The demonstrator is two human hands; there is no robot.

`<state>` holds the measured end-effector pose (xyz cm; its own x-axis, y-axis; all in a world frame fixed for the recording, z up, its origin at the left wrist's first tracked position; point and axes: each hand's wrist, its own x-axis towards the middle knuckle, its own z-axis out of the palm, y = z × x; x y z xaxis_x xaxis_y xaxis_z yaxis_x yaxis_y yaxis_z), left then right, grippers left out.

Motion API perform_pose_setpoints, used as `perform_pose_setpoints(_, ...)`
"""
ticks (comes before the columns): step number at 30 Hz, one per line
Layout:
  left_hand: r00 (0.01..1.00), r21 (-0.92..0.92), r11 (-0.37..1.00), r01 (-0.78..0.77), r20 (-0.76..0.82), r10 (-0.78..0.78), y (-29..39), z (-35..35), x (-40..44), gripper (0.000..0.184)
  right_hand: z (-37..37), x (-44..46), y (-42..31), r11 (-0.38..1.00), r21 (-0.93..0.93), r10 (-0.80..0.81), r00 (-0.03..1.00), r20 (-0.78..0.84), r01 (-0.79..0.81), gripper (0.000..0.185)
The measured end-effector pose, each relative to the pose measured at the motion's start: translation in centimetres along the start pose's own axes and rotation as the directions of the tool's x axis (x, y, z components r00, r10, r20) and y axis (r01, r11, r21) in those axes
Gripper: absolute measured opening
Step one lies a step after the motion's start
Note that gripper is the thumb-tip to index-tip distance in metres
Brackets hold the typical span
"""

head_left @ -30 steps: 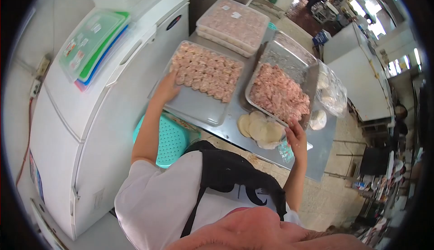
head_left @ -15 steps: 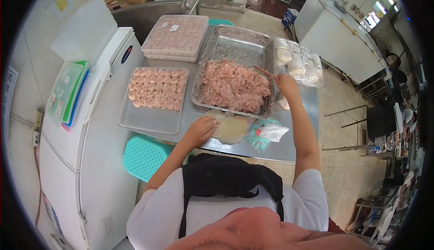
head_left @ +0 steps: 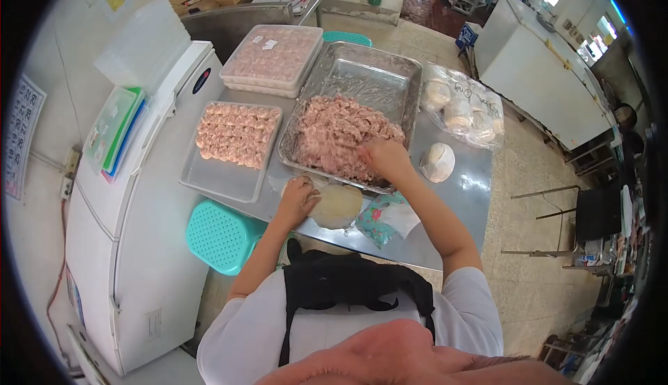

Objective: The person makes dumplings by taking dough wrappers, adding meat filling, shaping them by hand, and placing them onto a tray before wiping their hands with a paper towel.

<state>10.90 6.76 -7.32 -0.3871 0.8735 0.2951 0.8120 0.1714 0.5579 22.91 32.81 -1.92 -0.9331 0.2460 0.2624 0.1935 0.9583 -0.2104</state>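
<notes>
My right hand (head_left: 387, 159) grips a thin brown spatula, its blade end down in the ground meat (head_left: 341, 131); the hand hides most of it. The meat is heaped at the near end of a deep metal tray (head_left: 379, 72). At the near edge of that tray, my left hand (head_left: 298, 199) has its fingers curled on a pale dumpling wrapper, mostly hidden under them. Beside it on the table lies a stack of round wrappers (head_left: 336, 207). A flowered plastic packet (head_left: 376, 223) with white paper rests just right of the stack.
To the left, a plastic tray (head_left: 221, 182) holds rows of filled dumplings (head_left: 236, 134). Stacked lidded containers (head_left: 271, 61) stand behind it. On the right are a bag of pale round packs (head_left: 463, 110) and one loose pack (head_left: 438, 162). A turquoise stool (head_left: 221, 237) and white freezer (head_left: 167, 246) flank the table.
My right hand has moved from the tray's right rim left and down into the meat with the spatula. My left hand has shifted slightly left, off the wrapper stack.
</notes>
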Motion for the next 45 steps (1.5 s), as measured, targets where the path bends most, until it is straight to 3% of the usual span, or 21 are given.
perform_pose_setpoints(7, 0.992, -0.261, 0.96, 0.104, -0.039, -0.118, -0.4, -1.8, 0.5, 0.014, -1.3, -3.9, -1.2, 0.993, -0.071, -0.086, 0.989, 0.12, 0.095, 0.027)
perform_pose_setpoints(10, 0.897, -0.572, 0.712, 0.407, 0.104, -0.429, -0.8, -2.5, 0.5, 0.014, -4.8, -3.0, -1.1, 0.961, -0.194, -0.154, 0.964, 0.215, 0.196, 0.027)
perform_pose_setpoints(13, 0.853, -0.73, 0.547, 0.409, 0.094, -0.513, -0.3, -3.8, 0.7, 0.015, -6.9, -2.2, -0.8, 0.95, -0.28, -0.079, 0.976, 0.205, 0.136, 0.027)
perform_pose_setpoints(16, 0.92, -0.732, 0.592, 0.337, 0.123, -0.372, -1.0, -4.5, 0.7, 0.017, -6.0, -2.5, -1.6, 0.957, -0.264, -0.087, 0.986, 0.141, 0.122, 0.026)
perform_pose_setpoints(19, 0.936, -0.627, 0.696, 0.35, 0.2, -0.29, -1.6, -5.5, 0.9, 0.017, -2.6, -4.1, -4.5, 0.968, -0.25, 0.072, 0.974, 0.216, -0.016, 0.026)
perform_pose_setpoints(20, 0.957, -0.588, 0.756, 0.289, 0.171, -0.233, -2.2, -5.5, 0.9, 0.017, -1.9, -4.5, -5.3, 0.978, -0.199, 0.086, 0.989, 0.122, -0.06, 0.027)
perform_pose_setpoints(22, 0.987, -0.496, 0.854, 0.156, 0.119, -0.111, -3.1, -5.6, 0.9, 0.017, -1.3, -4.6, -6.0, 0.982, -0.075, 0.181, 0.976, 0.123, -0.172, 0.028)
perform_pose_setpoints(25, 0.918, -0.646, 0.653, 0.396, 0.288, -0.271, -3.6, -6.2, 1.3, 0.02, -1.6, -3.0, -7.2, 0.964, 0.054, 0.257, 0.963, 0.08, -0.261, 0.031)
perform_pose_setpoints(27, 0.843, -0.863, 0.143, 0.484, 0.416, -0.341, -4.5, -5.4, 1.4, 0.023, -2.2, -0.5, -7.4, 0.971, 0.048, 0.236, 0.972, -0.005, -0.235, 0.032)
perform_pose_setpoints(28, 0.803, -0.871, -0.14, 0.47, 0.488, -0.342, -4.7, -5.4, 1.6, 0.025, -2.4, 1.1, -7.2, 0.98, 0.008, 0.197, 0.978, -0.063, -0.197, 0.031)
perform_pose_setpoints(29, 0.818, -0.874, -0.121, 0.47, 0.483, -0.312, -4.7, -5.4, 1.4, 0.026, -2.5, 2.4, -7.2, 0.986, -0.034, 0.157, 0.981, -0.119, -0.162, 0.031)
perform_pose_setpoints(31, 0.846, -0.88, -0.083, 0.467, 0.472, -0.247, -4.3, -6.4, 1.0, 0.027, -1.6, 4.3, -8.0, 0.975, -0.129, 0.191, 0.979, 0.076, -0.181, 0.03)
perform_pose_setpoints(32, 0.844, -0.861, 0.045, 0.507, 0.485, -0.23, -4.5, -6.8, 1.0, 0.026, -0.8, 5.0, -8.5, 0.967, -0.177, 0.214, 0.962, 0.171, -0.183, 0.029)
perform_pose_setpoints(34, 0.833, -0.778, 0.297, 0.554, 0.516, -0.201, -5.0, -7.6, 0.8, 0.024, 2.7, 4.3, -9.1, 0.983, -0.14, 0.144, 0.968, 0.203, -0.117, 0.026)
perform_pose_setpoints(35, 0.916, -0.775, 0.492, 0.396, 0.366, -0.162, -5.5, -7.3, 0.7, 0.023, 3.9, 3.9, -9.8, 0.989, -0.122, 0.108, 0.971, 0.216, -0.083, 0.024)
perform_pose_setpoints(36, 0.973, -0.719, 0.66, 0.218, 0.214, -0.089, -6.2, -6.6, 0.3, 0.022, 3.0, 3.6, -11.8, 0.969, -0.232, 0.127, 0.973, 0.193, -0.08, 0.019)
perform_pose_setpoints(37, 0.997, -0.612, 0.79, 0.036, 0.071, 0.01, -6.2, -6.6, 0.2, 0.021, 2.2, 3.8, -11.9, 0.975, -0.214, 0.097, 0.975, 0.199, -0.054, 0.019)
perform_pose_setpoints(38, 0.998, -0.486, 0.874, -0.024, 0.041, 0.051, -6.5, -6.8, -0.1, 0.021, 1.4, 3.7, -11.7, 0.981, -0.194, 0.068, 0.976, 0.207, -0.027, 0.019)
perform_pose_setpoints(40, 0.99, -0.192, 0.971, -0.14, 0.005, 0.143, -6.1, -9.2, -0.1, 0.021, -1.4, 4.1, -11.9, 0.973, -0.229, 0.068, 0.96, 0.27, -0.005, 0.019)
perform_pose_setpoints(42, 0.992, -0.251, 0.96, -0.122, -0.04, 0.116, -5.8, -9.9, -0.2, 0.021, -6.1, 5.7, -12.5, 0.941, -0.339, 0.127, 0.917, 0.378, 0.009, 0.019)
perform_pose_setpoints(45, 0.995, -0.316, 0.945, -0.082, -0.079, 0.06, -5.2, -10.2, -0.1, 0.018, -8.3, 6.8, -11.9, 0.935, -0.352, 0.112, 0.98, 0.165, -0.048, 0.02)
